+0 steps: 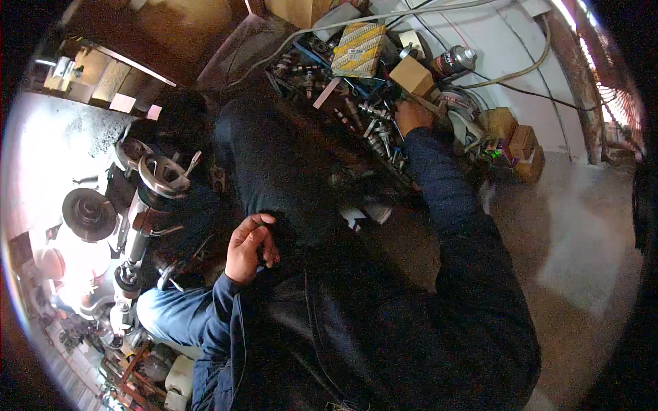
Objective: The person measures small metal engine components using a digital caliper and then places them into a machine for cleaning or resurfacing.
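My left hand (250,246) is over my dark-clothed lap, fingers loosely curled and apart, with nothing visible held. My right hand (415,116) reaches into a pile of metal parts at the upper middle, just below a plain cardboard box (410,75); its fingertips are hidden among the items. Several camshaft-like shafts (373,140) lie beside it. A yellow-striped box (358,48) sits behind the pile, and a spray can (456,60) lies to the upper right. A coiled pale strap or hose (466,127) is just right of my right hand.
At left stand metal machine parts (162,175) and a dark round disc (89,214). Plastic jugs (179,373) are at the lower left. Small cardboard boxes (521,144) stack at the right against a white panel (534,82). Hoses and cables cross the top. Concrete floor (569,260) is at the right.
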Available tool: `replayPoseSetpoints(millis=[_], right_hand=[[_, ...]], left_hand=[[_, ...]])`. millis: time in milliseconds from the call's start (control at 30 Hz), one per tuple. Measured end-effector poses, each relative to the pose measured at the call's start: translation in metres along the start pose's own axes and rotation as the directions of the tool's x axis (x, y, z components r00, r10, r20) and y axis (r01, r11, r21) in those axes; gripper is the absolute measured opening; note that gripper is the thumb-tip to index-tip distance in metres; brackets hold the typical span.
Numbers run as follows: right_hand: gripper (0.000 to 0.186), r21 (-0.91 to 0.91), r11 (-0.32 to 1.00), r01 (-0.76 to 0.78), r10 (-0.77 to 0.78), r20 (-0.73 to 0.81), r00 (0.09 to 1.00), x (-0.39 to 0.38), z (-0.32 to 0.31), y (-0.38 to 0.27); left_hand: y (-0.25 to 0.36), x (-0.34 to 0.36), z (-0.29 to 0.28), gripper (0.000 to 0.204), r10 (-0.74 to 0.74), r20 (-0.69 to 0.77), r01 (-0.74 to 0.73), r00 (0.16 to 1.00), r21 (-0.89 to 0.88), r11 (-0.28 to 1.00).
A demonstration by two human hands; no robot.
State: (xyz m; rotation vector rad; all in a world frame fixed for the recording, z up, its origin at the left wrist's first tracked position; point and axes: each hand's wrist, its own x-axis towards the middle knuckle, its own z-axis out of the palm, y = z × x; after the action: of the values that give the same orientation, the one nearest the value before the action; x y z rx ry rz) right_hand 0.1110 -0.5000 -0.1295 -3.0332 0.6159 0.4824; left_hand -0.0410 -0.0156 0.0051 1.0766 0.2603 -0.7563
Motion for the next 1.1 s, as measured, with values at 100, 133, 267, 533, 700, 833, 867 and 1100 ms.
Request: replayPoseSetpoints(millis=[100, 133, 267, 533, 700, 833, 867, 1100], right_hand=[[0.034, 0.011, 0.997, 0.078, -0.078, -0.032, 0.996, 0.011, 0.011, 0.008], [0.034, -0.043, 0.998, 0.050, -0.051, -0.026, 0.998, 0.017, 0.017, 0.010], [0.038, -0.200, 0.979, 0.026, -0.003, 0.116, 0.993, 0.034, 0.025, 0.021], [0.044, -0.284, 0.925, 0.252, -0.218, 0.145, 0.965, -0.015, -0.062, 0.019], [0.029, 0.708, 0.689, 0.153, -0.417, 0.215, 0.883, -0.111, -0.184, -0.057], [0.021, 0.936, 0.301, 0.183, -0.680, 0.076, 0.729, -0.187, -0.226, -0.169], [0.021, 0.948, 0.255, 0.193, -0.702, 0.044, 0.711, -0.202, -0.226, -0.195], [0.021, 0.965, 0.171, 0.200, -0.846, 0.040, 0.532, -0.253, -0.197, -0.278]], left_hand=[[0.000, -0.005, -0.007, 0.024, -0.027, 0.024, 0.026, 0.999, 0.030, 0.999], [0.000, -0.006, -0.009, 0.023, -0.028, 0.029, 0.027, 0.999, 0.039, 0.999], [-0.002, -0.018, -0.020, 0.022, -0.010, -0.030, 0.010, 1.000, 0.014, 1.000], [0.000, -0.032, -0.043, 0.019, 0.064, -0.137, -0.082, 0.988, -0.133, 0.988], [0.028, -0.037, -0.032, 0.025, 0.029, -0.109, -0.015, 0.994, 0.131, 0.991], [0.061, -0.040, -0.011, 0.039, 0.148, 0.080, -0.165, 0.986, 0.278, 0.946], [0.067, -0.042, -0.007, 0.040, 0.252, 0.098, -0.270, 0.963, 0.263, 0.926], [0.074, -0.078, -0.023, 0.035, 0.254, -0.034, -0.244, 0.967, 0.173, 0.954]])
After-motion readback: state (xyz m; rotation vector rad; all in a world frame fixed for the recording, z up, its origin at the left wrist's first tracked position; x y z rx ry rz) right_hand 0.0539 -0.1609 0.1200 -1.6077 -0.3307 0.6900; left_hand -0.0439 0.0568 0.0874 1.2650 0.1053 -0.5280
